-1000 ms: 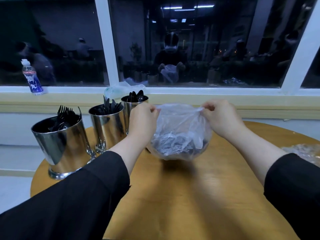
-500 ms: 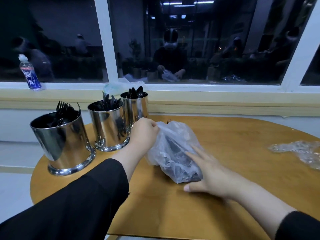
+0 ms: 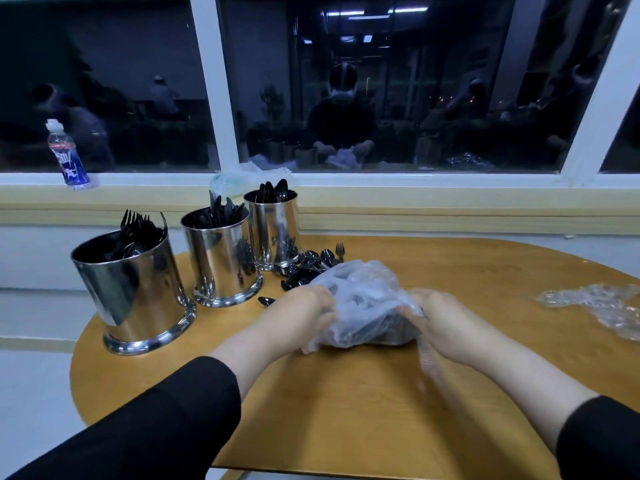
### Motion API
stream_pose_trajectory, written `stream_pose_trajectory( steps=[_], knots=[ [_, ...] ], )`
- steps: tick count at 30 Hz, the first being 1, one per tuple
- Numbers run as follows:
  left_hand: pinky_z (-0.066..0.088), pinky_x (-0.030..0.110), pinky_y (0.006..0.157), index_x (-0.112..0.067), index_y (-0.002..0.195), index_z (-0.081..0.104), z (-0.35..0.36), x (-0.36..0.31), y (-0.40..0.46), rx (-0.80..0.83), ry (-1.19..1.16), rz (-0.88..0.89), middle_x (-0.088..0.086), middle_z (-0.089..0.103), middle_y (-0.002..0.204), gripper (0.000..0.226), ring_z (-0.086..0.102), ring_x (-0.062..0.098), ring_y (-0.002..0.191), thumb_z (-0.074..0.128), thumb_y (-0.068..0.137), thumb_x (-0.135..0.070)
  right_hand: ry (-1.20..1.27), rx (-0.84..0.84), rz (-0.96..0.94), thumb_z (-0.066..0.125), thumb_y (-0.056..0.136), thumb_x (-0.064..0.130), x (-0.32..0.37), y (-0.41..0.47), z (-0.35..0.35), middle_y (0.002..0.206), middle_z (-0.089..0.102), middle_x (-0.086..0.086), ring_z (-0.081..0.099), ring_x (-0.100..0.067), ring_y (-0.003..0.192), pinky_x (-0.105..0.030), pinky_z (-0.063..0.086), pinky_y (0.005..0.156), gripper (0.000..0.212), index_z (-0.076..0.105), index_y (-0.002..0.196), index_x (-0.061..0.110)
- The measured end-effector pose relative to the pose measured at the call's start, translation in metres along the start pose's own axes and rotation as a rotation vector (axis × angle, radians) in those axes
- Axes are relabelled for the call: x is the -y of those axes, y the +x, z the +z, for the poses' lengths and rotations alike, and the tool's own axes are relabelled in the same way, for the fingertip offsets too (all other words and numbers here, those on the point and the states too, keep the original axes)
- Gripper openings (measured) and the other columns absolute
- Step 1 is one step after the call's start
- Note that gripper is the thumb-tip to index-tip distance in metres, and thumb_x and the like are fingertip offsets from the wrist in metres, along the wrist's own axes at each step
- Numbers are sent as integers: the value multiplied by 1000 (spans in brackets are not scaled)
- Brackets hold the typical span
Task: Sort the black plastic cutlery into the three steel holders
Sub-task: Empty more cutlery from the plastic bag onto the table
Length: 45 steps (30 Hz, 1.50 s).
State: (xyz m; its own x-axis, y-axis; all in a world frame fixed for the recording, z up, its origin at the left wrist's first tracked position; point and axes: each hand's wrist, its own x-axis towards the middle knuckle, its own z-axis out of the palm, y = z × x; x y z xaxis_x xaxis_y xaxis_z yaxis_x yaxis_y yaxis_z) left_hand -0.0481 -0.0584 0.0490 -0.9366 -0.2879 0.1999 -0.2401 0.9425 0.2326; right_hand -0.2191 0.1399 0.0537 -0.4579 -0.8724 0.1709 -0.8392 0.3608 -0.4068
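Note:
A clear plastic bag [image 3: 363, 299] with black cutlery inside lies on the wooden table [image 3: 346, 410]. My left hand [image 3: 304, 313] grips its left side and my right hand [image 3: 429, 317] grips its right side. Black spoons and a fork [image 3: 311, 265] lie spilled on the table just beyond the bag's far end. Three steel holders stand at the left: the near one [image 3: 135, 292] holds forks, the middle one [image 3: 221, 261] holds knives, the far one [image 3: 275, 230] holds spoons. One loose spoon [image 3: 266, 301] lies by the middle holder.
Crumpled clear plastic wrap [image 3: 602, 306] lies at the table's right edge. On the window sill stand a blue-labelled bottle [image 3: 65, 157] and another crumpled bag [image 3: 235, 180] behind the holders. The table's left edge runs close by the near holder.
The bag has been tipped on its side and cutlery has spilled out toward the far holder. Both hands now grip the bag's sides low on the table.

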Motion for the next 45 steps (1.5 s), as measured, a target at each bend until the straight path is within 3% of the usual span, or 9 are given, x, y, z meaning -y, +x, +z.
stream_pose_trajectory(
  steps=[3,7,15,29,35,38,40,42,45],
  knots=[
    [38,38,73,-1,76,60,-18,-12,10,-202,-129,-128,8,57,82,34,54,28,80,58,103,-23,24,-96,80,49,104,32,14,7,-30,78,65,-2,59,-26,78,-35,40,69,35,61,75,16],
    [44,36,75,7,91,69,-50,-26,25,-339,-271,-241,24,68,95,38,61,35,89,57,104,-27,75,-174,150,53,103,26,32,21,-67,55,45,2,39,-20,55,-28,28,50,46,48,58,16],
    [30,18,42,-7,82,62,-79,-42,37,-391,-365,-267,12,49,63,31,39,19,52,55,105,-26,166,-301,206,54,102,24,47,37,-97,62,46,-9,42,-25,62,-34,29,57,45,47,59,12],
    [14,36,59,-14,66,32,-109,-61,60,-515,-413,-239,2,22,62,43,20,18,62,55,100,-18,231,-481,126,58,98,19,53,38,-133,58,30,-6,25,-21,55,-36,16,52,49,33,57,12],
    [16,36,63,-14,67,35,-112,-69,65,-581,-433,-207,7,27,68,38,24,18,66,57,97,-18,302,-555,43,54,100,25,47,40,-129,65,47,-6,39,-21,61,-34,26,56,37,52,71,2],
    [21,33,64,-13,69,43,-111,-77,68,-569,-454,-209,7,33,70,29,27,16,67,57,94,-17,296,-511,20,58,98,26,45,40,-123,106,66,2,57,-18,93,-31,42,75,16,66,110,21],
    [28,36,62,-3,67,54,-110,-83,70,-563,-462,-211,10,38,66,30,31,21,65,58,94,-16,340,-376,-19,67,93,28,47,38,-118,143,54,7,55,-14,116,-28,42,94,60,45,148,33],
    [43,37,70,-8,83,75,-111,-93,69,-551,-478,-188,10,65,74,22,54,25,74,60,96,-18,360,-255,-50,74,88,28,54,36,-115,154,42,9,51,-15,127,-26,38,99,86,24,157,39],
    [46,26,81,-15,112,79,-110,-106,65,-496,-517,-129,0,77,107,23,65,12,100,61,97,-15,239,-236,-65,71,89,20,56,43,-108,146,50,5,50,-17,129,-29,40,99,80,29,156,33]
  ],
)
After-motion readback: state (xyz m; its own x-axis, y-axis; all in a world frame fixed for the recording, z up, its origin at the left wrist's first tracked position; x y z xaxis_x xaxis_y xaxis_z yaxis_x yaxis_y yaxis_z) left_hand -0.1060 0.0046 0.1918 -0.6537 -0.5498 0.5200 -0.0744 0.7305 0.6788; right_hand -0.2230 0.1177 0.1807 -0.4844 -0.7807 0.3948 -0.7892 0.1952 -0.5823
